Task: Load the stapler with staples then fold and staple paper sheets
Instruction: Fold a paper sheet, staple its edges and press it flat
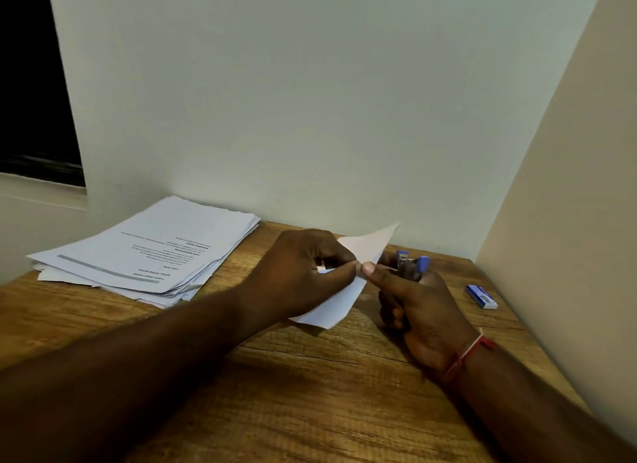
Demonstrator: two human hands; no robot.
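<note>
A folded white paper sheet [348, 290] is lifted off the wooden table [310, 393], one corner pointing up toward the wall. My left hand [300, 273] pinches its edge between thumb and fingers. My right hand [413, 307] grips a blue and metal stapler [410, 266], whose top sticks out above the fist, and its thumb presses the same paper edge right beside my left thumb. The stapler's jaw is hidden behind the paper and fingers.
A stack of printed sheets [155, 252] lies at the back left of the table. A small blue staple box [482, 296] rests near the right wall. Walls close off the back and right sides; a dark window opening is at the upper left.
</note>
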